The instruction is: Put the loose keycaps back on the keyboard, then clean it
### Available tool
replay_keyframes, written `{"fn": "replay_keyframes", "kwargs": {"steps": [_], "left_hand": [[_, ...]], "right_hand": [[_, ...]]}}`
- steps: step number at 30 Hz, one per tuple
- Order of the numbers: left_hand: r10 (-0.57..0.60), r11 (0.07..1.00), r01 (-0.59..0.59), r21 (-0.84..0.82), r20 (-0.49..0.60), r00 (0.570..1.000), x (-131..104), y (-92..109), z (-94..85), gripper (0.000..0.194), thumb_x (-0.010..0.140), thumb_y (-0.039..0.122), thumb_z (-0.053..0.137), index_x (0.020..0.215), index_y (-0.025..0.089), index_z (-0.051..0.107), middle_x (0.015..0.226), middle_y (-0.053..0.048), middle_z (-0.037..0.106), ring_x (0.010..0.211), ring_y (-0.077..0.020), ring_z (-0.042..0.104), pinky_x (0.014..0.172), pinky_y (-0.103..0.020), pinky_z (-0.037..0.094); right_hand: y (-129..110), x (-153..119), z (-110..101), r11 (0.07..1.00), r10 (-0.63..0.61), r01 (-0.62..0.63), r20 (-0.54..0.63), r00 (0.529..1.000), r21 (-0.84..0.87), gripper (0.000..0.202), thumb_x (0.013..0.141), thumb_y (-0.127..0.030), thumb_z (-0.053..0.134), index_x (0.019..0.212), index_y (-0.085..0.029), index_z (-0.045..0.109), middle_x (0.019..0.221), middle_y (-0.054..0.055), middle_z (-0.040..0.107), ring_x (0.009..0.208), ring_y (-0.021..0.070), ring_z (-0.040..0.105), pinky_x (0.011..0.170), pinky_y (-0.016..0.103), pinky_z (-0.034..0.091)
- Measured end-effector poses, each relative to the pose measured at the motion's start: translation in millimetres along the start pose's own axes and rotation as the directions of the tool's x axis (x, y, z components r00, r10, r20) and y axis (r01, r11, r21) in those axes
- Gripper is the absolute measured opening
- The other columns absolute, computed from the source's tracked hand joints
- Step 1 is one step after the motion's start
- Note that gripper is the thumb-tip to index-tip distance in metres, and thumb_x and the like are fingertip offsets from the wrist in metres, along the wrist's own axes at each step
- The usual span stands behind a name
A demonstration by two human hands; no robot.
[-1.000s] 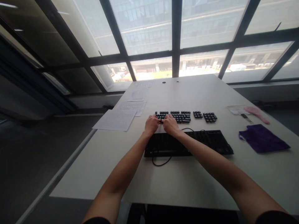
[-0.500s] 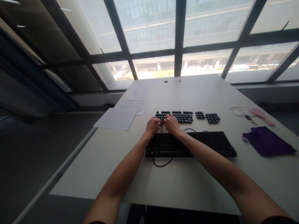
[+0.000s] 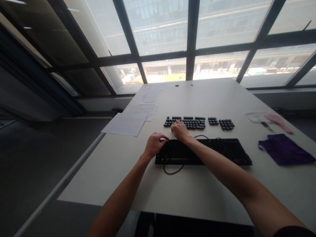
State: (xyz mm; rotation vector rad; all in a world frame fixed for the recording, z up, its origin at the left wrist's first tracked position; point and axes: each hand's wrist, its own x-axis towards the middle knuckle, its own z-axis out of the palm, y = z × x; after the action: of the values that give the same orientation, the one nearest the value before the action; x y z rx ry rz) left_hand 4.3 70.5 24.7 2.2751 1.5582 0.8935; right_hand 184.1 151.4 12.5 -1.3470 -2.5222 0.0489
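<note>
A black keyboard (image 3: 203, 151) lies in front of me, its cable looped out at the near edge. Just beyond it, loose black keycaps (image 3: 195, 124) are set out in rows, with a separate block of keycaps (image 3: 226, 124) at the right. At the keyboard's far left corner, my left hand (image 3: 155, 143) pinches a small dark keycap (image 3: 167, 139) between thumb and fingertip. Curled over the lower left part of the laid-out rows is my right hand (image 3: 180, 130); its fingertips are closed, and what they hold, if anything, is hidden.
Printed paper sheets (image 3: 125, 123) lie along the table's left edge. On the right are a purple cloth pouch (image 3: 286, 149), a pink brush-like thing (image 3: 278, 122), a small dark tool (image 3: 267, 126) and a pale packet (image 3: 255, 117). Windows rise behind the white table (image 3: 209, 98).
My left hand has come away from the keycap rows, moving nearer and left to the keyboard's corner with a keycap. My right hand has stayed over the rows.
</note>
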Motion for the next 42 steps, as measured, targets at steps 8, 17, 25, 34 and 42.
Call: {"fn": "replay_keyframes", "kwargs": {"steps": [8, 17, 25, 34, 42], "left_hand": [[0.061, 0.974, -0.038, -0.223, 0.098, 0.993, -48, 13, -2.9, 0.01, 0.08, 0.016, 0.078, 0.084, 0.025, 0.079, 0.092, 0.0, 0.079, 0.087, -0.0191, 0.067, 0.084, -0.033, 0.052], [0.129, 0.973, -0.103, -0.208, 0.116, 0.985, -61, 15, 1.8, 0.01, 0.085, 0.019, 0.074, 0.087, 0.026, 0.08, 0.092, -0.001, 0.078, 0.086, -0.0183, 0.064, 0.081, -0.033, 0.052], [0.161, 0.969, -0.142, -0.203, 0.082, 0.983, -62, 16, 6.1, 0.011, 0.086, 0.015, 0.072, 0.086, 0.024, 0.079, 0.092, -0.003, 0.076, 0.088, -0.0193, 0.065, 0.083, -0.035, 0.053], [0.22, 0.975, -0.219, -0.022, 0.163, 0.962, -66, 21, 1.1, 0.014, 0.093, 0.022, 0.064, 0.095, 0.025, 0.077, 0.102, -0.004, 0.073, 0.096, -0.0208, 0.061, 0.086, -0.037, 0.053], [0.213, 0.973, -0.224, 0.051, 0.157, 0.964, -74, 21, -0.3, 0.017, 0.095, 0.028, 0.062, 0.095, 0.028, 0.078, 0.109, -0.005, 0.069, 0.102, -0.0224, 0.059, 0.089, -0.038, 0.054]], "right_hand": [[-18, -69, -4, 0.899, 0.081, 0.0, -0.166, 0.983, 0.437, 0.004, 0.086, -0.015, 0.072, 0.087, -0.019, 0.073, 0.088, 0.005, 0.074, 0.089, 0.0209, 0.062, 0.084, 0.031, 0.045], [-37, -134, -1, 0.744, -0.007, 0.148, -0.214, 0.977, 0.651, 0.013, 0.082, -0.008, 0.075, 0.085, -0.021, 0.075, 0.087, 0.003, 0.075, 0.085, 0.0192, 0.064, 0.08, 0.032, 0.051], [-40, -131, 6, 0.79, -0.025, 0.167, -0.241, 0.97, 0.59, 0.015, 0.084, -0.006, 0.073, 0.084, -0.021, 0.073, 0.089, 0.003, 0.074, 0.087, 0.0198, 0.062, 0.081, 0.032, 0.052], [-47, -136, -3, 0.888, -0.116, 0.191, -0.199, 0.973, 0.418, 0.019, 0.095, -0.017, 0.06, 0.079, -0.02, 0.069, 0.094, 0.006, 0.069, 0.091, 0.0205, 0.057, 0.083, 0.033, 0.05], [-47, -142, -6, 0.918, -0.126, 0.183, -0.176, 0.976, 0.353, 0.019, 0.097, -0.021, 0.057, 0.083, -0.021, 0.07, 0.1, 0.008, 0.068, 0.095, 0.022, 0.057, 0.086, 0.036, 0.048]]}}
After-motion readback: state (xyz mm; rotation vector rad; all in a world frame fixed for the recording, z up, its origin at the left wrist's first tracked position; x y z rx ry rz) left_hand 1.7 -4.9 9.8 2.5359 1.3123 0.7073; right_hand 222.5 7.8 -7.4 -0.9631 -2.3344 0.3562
